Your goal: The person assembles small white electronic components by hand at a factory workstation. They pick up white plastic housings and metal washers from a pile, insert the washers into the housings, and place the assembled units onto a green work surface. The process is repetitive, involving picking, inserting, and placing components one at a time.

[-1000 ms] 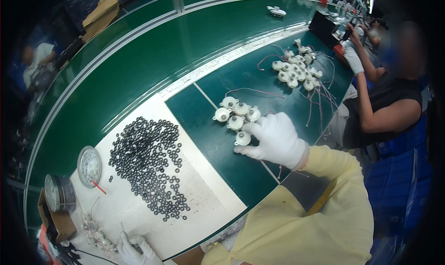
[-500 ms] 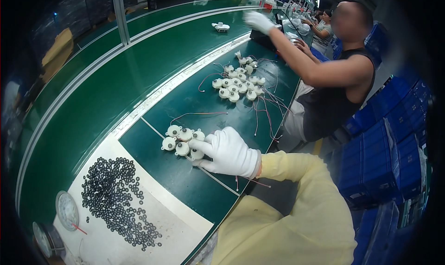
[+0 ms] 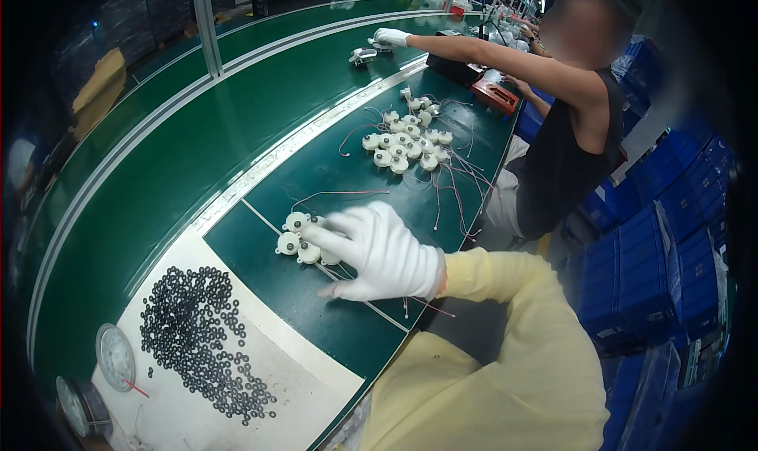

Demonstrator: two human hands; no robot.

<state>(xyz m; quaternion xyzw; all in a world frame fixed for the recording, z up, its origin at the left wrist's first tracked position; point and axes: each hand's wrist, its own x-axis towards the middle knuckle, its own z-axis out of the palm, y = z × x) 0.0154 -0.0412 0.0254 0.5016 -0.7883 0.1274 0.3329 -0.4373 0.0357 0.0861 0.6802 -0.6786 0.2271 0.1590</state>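
Note:
My right hand [image 3: 383, 254], in a white glove, reaches in from the right over a small group of round cream-white motor-like parts [image 3: 306, 252] with dark centre pegs and thin wires. Its fingers lie over the right side of the group, and the thumb stands apart from them, nearer to me. No part shows gripped between them, though the fingers cover some of the parts. On the white sheet [image 3: 308, 372] nearer to me, a spread pile of small black rings [image 3: 189, 317] lies left of the hand. My left hand is out of view.
A larger cluster of similar cream parts [image 3: 407, 139] with trailing wires lies farther along the green bench. A co-worker's gloved hand [image 3: 392, 37] touches a white piece beside another white piece [image 3: 362, 56]. A red object [image 3: 496, 96] lies near them. Blue crates [image 3: 632, 269] stack at right.
My right thumb and fingers have spread apart and shifted slightly over the parts. The co-worker's arm has stretched left to a white piece, and the red object has come into view.

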